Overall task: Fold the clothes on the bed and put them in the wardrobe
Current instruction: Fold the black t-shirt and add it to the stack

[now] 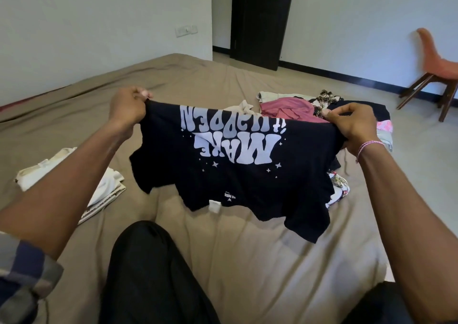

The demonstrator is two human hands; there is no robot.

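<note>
A black T-shirt [233, 185] with pale lettering hangs upside down above the bed [260, 254], spread wide between my hands. My left hand [128, 108] pinches its hem at the left corner. My right hand [354, 127] grips the hem at the right corner. The collar and sleeves dangle toward me. Behind the shirt lies a heap of unfolded clothes [292, 109], pink, black and patterned. A folded stack of white garments [71, 177] rests on the bed to my left. No wardrobe is in view.
My knee in black trousers [153, 269] rests on the brown bedsheet in front of me. A dark door [262, 18] stands open at the back. An orange chair [436, 70] is on the floor at the right, beyond the bed's edge.
</note>
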